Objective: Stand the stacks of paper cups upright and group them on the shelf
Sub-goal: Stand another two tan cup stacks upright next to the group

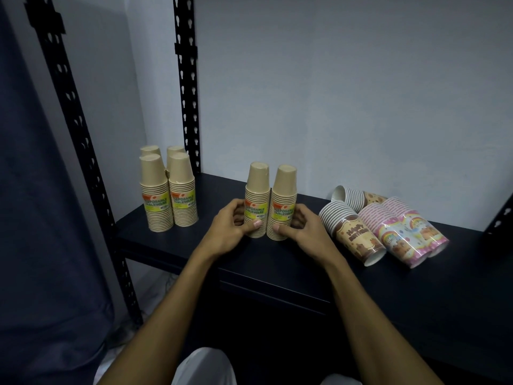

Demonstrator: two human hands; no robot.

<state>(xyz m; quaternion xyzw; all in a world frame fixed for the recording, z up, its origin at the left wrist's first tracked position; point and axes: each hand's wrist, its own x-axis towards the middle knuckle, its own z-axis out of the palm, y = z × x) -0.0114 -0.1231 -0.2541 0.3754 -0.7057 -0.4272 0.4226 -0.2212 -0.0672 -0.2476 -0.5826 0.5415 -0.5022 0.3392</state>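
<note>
Head view: left hand (pixel 231 227) and right hand (pixel 302 230) each clasp one upright kraft cup stack (pixel 256 200), the pair touching. Four grouped kraft stacks (pixel 169 190) stand to their left, nearer the left hand.

The shelf (pixel 277 262) is showing a very dark navy, almost black, and the slotted posts (pixel 187 79) are looking black against a pale bluish-grey wall (pixel 333 93). The upright cup stacks (pixel 169 190) at the left and the two middle stacks (pixel 270 201) are showing plain tan, each wearing a yellow and orange label with dark lettering. At the right, one lying stack (pixel 354 234) is showing brown and cream with "Happy Birthday" lettering and white rims, and the stacks beside it (pixel 408 234) are showing pink with rainbow and cartoon prints.
</note>
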